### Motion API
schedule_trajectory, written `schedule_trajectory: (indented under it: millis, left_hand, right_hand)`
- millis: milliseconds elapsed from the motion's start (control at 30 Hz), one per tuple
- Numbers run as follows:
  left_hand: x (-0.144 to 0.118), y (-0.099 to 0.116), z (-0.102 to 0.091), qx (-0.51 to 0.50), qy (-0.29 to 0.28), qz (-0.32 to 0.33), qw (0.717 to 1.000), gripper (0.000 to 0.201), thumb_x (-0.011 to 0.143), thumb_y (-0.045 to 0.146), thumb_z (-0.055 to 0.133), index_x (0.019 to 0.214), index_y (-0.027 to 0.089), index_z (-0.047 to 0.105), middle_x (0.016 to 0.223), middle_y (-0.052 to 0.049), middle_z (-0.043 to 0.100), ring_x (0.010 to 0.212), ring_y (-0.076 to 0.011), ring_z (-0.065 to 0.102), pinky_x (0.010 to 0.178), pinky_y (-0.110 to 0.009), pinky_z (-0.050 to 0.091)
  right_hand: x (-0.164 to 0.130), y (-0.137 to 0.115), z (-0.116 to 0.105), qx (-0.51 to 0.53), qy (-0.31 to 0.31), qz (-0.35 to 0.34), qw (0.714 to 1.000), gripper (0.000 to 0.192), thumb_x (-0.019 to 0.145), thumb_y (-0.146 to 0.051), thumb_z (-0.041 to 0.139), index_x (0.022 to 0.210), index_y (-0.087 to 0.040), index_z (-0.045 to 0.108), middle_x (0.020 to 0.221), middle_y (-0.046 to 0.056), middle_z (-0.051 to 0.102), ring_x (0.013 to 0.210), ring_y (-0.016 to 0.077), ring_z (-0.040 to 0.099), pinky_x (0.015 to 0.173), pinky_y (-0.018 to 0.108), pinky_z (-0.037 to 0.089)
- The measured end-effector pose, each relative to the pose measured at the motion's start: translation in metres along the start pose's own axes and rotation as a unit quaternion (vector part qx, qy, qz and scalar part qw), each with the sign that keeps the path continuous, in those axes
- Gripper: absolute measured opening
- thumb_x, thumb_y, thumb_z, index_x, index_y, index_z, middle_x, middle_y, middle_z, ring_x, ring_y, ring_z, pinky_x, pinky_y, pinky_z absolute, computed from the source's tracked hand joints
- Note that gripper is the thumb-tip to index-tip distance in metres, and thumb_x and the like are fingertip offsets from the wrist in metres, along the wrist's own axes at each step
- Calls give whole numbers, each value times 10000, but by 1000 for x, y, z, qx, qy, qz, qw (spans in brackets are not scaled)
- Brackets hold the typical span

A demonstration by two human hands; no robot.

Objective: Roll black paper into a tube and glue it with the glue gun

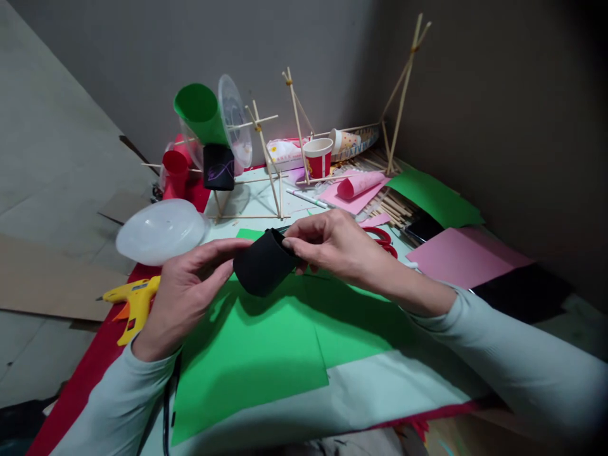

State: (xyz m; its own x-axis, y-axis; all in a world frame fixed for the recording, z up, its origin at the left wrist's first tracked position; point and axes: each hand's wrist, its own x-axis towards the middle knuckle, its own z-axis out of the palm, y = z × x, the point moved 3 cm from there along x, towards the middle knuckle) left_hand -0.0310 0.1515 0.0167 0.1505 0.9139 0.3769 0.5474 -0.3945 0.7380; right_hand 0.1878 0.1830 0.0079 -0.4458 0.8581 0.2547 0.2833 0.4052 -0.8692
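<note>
Left hand (183,297): is angling up from lower left, thumb and fingertips gripping the black tube (263,266) by its left end | black tube: is showing smooth, matte sides, tilting, its open mouth facing upper right, hovering above the green sheets (256,354) | Right hand (339,244): is arching in from the right, thumb and fingertips pinching the rim

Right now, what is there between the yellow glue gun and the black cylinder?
In the head view, the person's left hand is between the yellow glue gun and the black cylinder.
</note>
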Motion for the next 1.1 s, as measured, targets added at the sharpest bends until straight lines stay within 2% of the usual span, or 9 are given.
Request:
schedule_trajectory:
  millis: [167,333,400,500,633,767,900,1000,1100]
  left_hand:
    - [-2,2,-3,-61,39,-37,997,166,837,334,772,972,250,819,980,-9,818,914,-187,747,869,-262,600]
    - [-5,2,-3,-144,67,-78,984,255,836,325,785,1078,244,782,1035,-23,789,883,-158,726,800,-217,592]
    - [-4,1,0,-162,54,-79,982,251,823,337,784,1046,222,770,911,-17,770,750,-139,709,680,-198,582]
    - [-3,2,5,-166,25,-73,983,182,798,372,769,827,193,749,623,25,658,509,-115,595,469,-195,499]
    - [-4,6,7,-108,38,-55,992,250,827,360,691,640,195,697,482,48,546,416,-99,480,385,-190,380]
    - [-6,10,3,-47,73,-15,996,275,838,299,628,583,196,638,469,54,511,428,-94,452,410,-187,345]
    - [-7,15,0,-15,97,14,995,293,831,317,650,568,194,608,531,43,540,511,-103,471,482,-195,376]
    - [-10,18,1,-25,96,13,995,217,842,312,676,665,189,697,644,25,661,595,-115,562,563,-202,441]
    - [-14,18,0,-66,109,-8,992,162,876,322,680,860,194,778,793,-8,740,701,-138,638,603,-211,485]
  right_hand:
    - [4,14,7,217,-32,80,972,149,831,-260,675,771,-126,702,544,-21,667,465,81,592,460,176,439]
    - [4,19,22,363,-3,110,925,219,712,-310,819,680,-140,685,545,-27,665,463,66,592,444,153,432]
    - [2,21,29,382,10,106,918,247,725,-343,825,679,-144,687,547,-22,670,461,61,586,444,149,427]
    - [-1,22,38,391,23,98,915,262,759,-367,811,686,-149,685,571,-24,670,480,62,595,449,150,426]
    - [-5,21,45,392,21,106,914,216,805,-343,762,731,-153,691,590,-30,669,487,61,592,456,155,420]
    - [-7,20,49,387,-7,115,915,176,789,-290,745,702,-162,663,575,-31,675,482,59,568,464,155,409]
    - [-10,20,56,387,-70,133,910,169,733,-274,789,673,-159,681,588,-40,656,508,59,542,502,166,448]
    - [-14,22,62,398,-92,155,900,183,703,-262,808,628,-159,677,557,-58,603,500,52,513,507,164,450]
    - [-16,24,65,410,-88,174,891,154,700,-247,798,634,-153,695,563,-35,639,487,57,528,480,160,428]
